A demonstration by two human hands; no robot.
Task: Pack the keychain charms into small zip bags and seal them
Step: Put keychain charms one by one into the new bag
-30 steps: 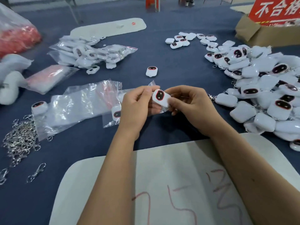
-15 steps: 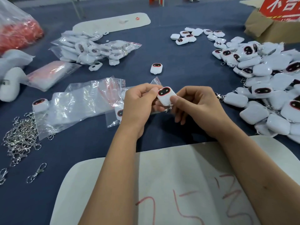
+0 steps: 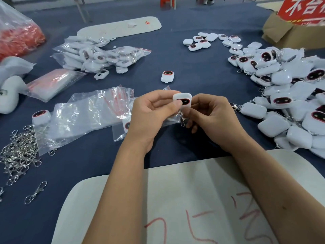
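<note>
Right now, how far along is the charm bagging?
Done: a heap of bagged charms lies far left. In hand: the left hand and right hand hold one charm at a small zip bag. Left: the big loose pile on the right.

Red sign (image 3: pixel 306 9) on the right, cut off by edge.

Glossy white plastic charms (image 3: pixel 292 103) heaped on matt navy cloth (image 3: pixel 202 71); crinkled clear plastic zip bags (image 3: pixel 79 117); shiny metal clasps (image 3: pixel 15 155); brown cardboard box (image 3: pixel 281 36); smooth white board (image 3: pixel 184 199), possibly foam.
</note>
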